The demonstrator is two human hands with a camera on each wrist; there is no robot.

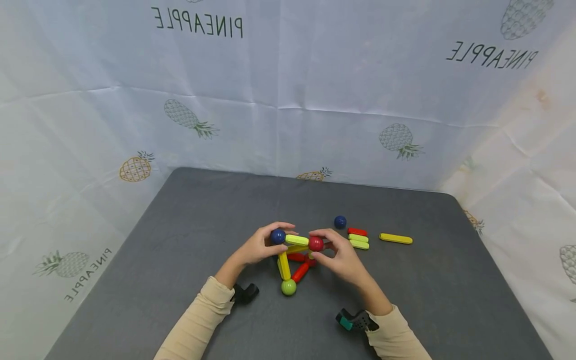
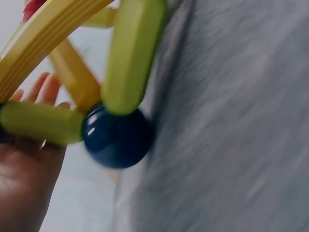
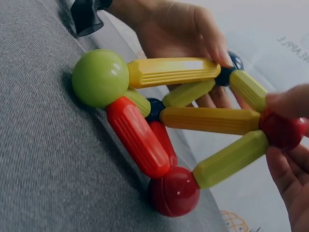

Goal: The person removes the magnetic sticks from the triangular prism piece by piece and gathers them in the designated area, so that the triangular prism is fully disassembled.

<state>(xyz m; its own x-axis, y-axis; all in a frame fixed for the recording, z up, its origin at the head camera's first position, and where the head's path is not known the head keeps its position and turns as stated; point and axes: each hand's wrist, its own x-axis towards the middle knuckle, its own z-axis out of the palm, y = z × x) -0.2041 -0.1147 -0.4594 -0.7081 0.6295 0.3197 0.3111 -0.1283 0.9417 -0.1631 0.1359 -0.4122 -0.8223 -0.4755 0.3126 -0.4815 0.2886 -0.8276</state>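
Both hands hold a frame of coloured magnetic building sticks and balls over the grey table. My left hand pinches its upper blue ball between thumb and fingers. With thumb and fingers, my right hand grips the upper red ball. A short green stick joins these two balls. Below, a yellow stick slants down to a green ball at the near corner. Red sticks run along the base to a lower red ball. A lower blue ball forms another base corner.
Right of the frame, a loose blue ball lies behind a short red stick and two short green sticks. Farther right lies a longer yellow stick. A white pineapple-print cloth hangs behind the table.
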